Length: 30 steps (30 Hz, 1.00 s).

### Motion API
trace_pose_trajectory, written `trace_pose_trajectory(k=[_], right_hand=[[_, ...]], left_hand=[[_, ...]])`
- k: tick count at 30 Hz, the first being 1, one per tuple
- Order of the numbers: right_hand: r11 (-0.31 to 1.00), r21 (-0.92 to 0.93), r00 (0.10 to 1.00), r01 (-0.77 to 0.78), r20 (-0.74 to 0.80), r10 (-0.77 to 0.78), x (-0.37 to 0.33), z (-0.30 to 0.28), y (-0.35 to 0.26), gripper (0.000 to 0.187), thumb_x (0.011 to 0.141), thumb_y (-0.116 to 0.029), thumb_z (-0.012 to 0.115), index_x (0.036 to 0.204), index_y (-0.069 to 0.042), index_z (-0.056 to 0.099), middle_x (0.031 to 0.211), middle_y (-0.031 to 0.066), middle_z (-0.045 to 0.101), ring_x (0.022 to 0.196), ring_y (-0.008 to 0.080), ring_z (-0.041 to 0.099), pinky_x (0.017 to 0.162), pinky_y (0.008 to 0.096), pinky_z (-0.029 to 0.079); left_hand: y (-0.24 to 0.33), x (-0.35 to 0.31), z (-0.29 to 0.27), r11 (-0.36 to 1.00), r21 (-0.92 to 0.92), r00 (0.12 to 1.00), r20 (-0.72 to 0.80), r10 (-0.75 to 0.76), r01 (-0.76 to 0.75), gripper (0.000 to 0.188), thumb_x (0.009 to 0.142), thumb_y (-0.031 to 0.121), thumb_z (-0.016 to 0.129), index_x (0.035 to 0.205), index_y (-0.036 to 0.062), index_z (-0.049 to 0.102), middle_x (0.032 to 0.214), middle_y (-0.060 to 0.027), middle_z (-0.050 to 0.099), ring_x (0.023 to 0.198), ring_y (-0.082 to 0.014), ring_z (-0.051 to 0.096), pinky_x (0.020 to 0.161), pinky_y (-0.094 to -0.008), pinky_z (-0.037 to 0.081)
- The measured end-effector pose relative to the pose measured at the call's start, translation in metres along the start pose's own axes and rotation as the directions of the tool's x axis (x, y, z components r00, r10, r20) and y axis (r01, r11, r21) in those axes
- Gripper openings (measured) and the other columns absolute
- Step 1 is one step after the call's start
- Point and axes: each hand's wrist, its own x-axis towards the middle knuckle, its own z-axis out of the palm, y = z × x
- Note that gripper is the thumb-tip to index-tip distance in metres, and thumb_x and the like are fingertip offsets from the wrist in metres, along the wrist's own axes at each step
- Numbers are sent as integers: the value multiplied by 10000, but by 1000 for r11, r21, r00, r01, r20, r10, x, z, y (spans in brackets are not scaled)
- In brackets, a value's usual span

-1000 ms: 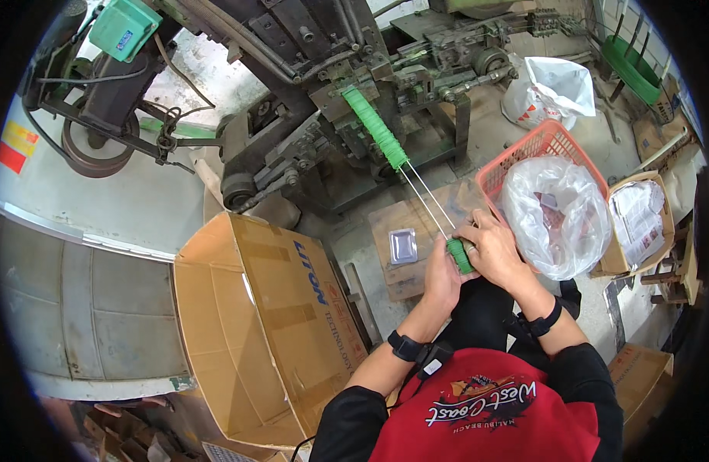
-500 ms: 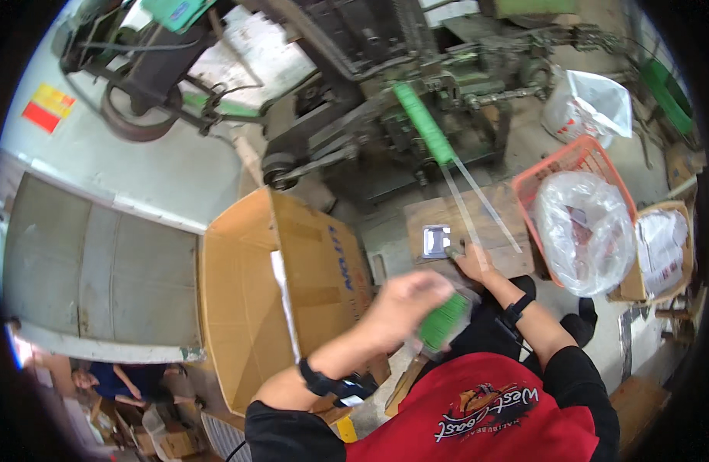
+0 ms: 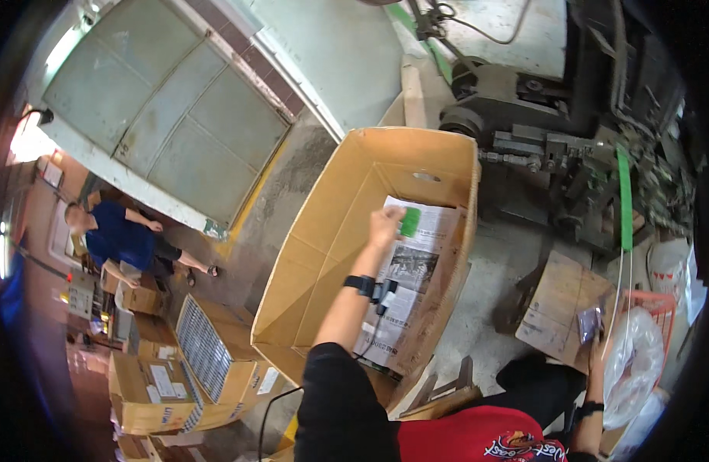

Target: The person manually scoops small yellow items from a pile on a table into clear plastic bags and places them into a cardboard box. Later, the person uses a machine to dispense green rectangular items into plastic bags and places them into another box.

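My left hand [image 3: 383,225] reaches down into a large brown cardboard box [image 3: 324,208], its fingers closed on a clear packet with a green filling [image 3: 409,222]. Sheets of newspaper [image 3: 404,300] line the box beneath that hand. Over the right part of a wooden board [image 3: 558,308], my right hand [image 3: 597,344] pinches the edge of a small clear packet with dark contents [image 3: 588,323]. Its fingers show only small and partly hidden. A green strip [image 3: 625,196] on two pale rails rises just beyond this hand.
Dark machinery [image 3: 539,154] stands beyond the box. At right is an orange basket [image 3: 662,308] with a clear plastic bag [image 3: 635,366]. Open cartons [image 3: 189,362] stand on the left, where another person [image 3: 123,235] is near a grey door [image 3: 170,108].
My left hand has carried the green packet left into the box. The view has swung left. The small dark packet has shifted rightward across the board with my right hand.
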Motion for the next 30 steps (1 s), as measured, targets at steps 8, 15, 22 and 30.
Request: trace_pose_trajectory(k=[8,15,22,30], right_hand=[[961,-277,996,18,-75,-40,-4,-5,-1,252,844,-64,505,1065,20,592,1001,206,611,895,346,601,783,370,464],[815,-569,971,111,-114,-212,-5,3,-41,198,771,-68,507,922,-4,618,1006,149,599,895,377,552,794,424,437],[680,-709,969,188,19,-247,-4,10,-31,220,671,23,513,889,24,550,1002,184,532,952,378,516,789,417,434],[470,-785,907,404,410,-94,13,1,-32,185,610,-1,600,794,3,608,858,170,583,880,301,558,739,399,471]], left_hand=[[-165,96,139,989,-125,984,-145,-100,82,153,737,11,553,836,-34,660,754,-177,654,695,-252,637,622,-364,510],[-189,110,185,970,190,975,-133,178,-152,308,715,-18,509,1006,-62,598,985,-272,606,945,-408,581,823,-413,459],[-184,84,189,867,345,930,51,365,-359,458,754,85,581,1175,-49,456,1180,-269,492,1103,-430,461,924,-470,387],[-137,107,114,911,300,935,-129,331,-281,352,705,-7,508,1044,-81,564,1041,-256,579,1028,-363,534,922,-386,404]])
